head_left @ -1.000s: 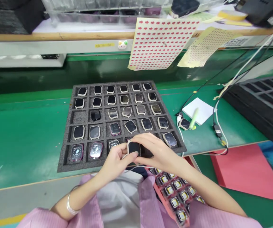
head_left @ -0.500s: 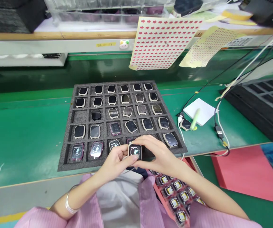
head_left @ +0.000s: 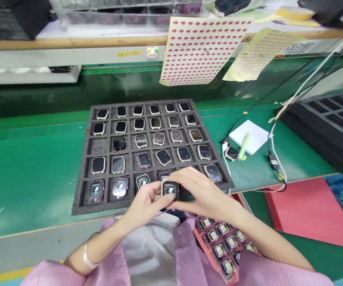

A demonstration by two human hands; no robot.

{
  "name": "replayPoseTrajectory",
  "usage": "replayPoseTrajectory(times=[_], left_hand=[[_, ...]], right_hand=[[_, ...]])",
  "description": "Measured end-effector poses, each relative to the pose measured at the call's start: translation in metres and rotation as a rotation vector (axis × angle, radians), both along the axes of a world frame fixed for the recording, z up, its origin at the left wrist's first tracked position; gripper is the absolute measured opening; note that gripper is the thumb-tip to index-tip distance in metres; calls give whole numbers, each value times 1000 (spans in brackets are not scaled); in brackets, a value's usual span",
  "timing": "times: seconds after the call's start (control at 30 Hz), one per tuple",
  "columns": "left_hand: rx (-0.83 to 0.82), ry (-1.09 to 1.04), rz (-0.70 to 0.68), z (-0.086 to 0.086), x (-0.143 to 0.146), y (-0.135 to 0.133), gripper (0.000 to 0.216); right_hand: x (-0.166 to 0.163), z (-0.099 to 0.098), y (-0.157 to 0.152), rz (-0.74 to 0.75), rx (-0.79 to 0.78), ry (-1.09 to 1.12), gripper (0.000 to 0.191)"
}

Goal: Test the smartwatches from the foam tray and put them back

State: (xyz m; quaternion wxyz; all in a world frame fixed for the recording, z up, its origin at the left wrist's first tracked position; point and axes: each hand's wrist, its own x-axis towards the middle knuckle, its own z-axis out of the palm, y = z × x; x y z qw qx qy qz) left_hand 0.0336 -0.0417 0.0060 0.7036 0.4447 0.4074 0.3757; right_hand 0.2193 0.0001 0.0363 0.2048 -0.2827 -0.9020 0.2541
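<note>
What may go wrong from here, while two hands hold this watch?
The watch, held by the left hand and right hand near the foam tray, might slip from their grip. The left thumb overlaps its lit screen, so an unintended press seems possible. The right forearm appears to pass above the red tray, which it might knock.

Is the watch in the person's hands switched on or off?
On: the watch, held by left hand and right hand, shows pale glowing graphics and text.

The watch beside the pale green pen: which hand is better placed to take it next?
Right, probably: the right hand is nearer that watch; the left hand is farther. Both are at the lit watch.
</note>
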Motion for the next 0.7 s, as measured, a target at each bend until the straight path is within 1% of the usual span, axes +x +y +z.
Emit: replayPoseTrajectory(times=[0.3,0.53,0.6,0.7], left_hand=[[-8,-7,-6,-4,1,-2,27],[-43,-7,-46,-2,3,-4,26],[-22,25,-70,-3,3,-6,29],[7,90,-130,-4,3,-9,42]], right_hand=[[2,1,-2,2,22,-20,43],[2,4,-6,1,2,-2,41],[8,7,-3,-4,-34,14,40],[26,8,10,-51,-83,59,42]])
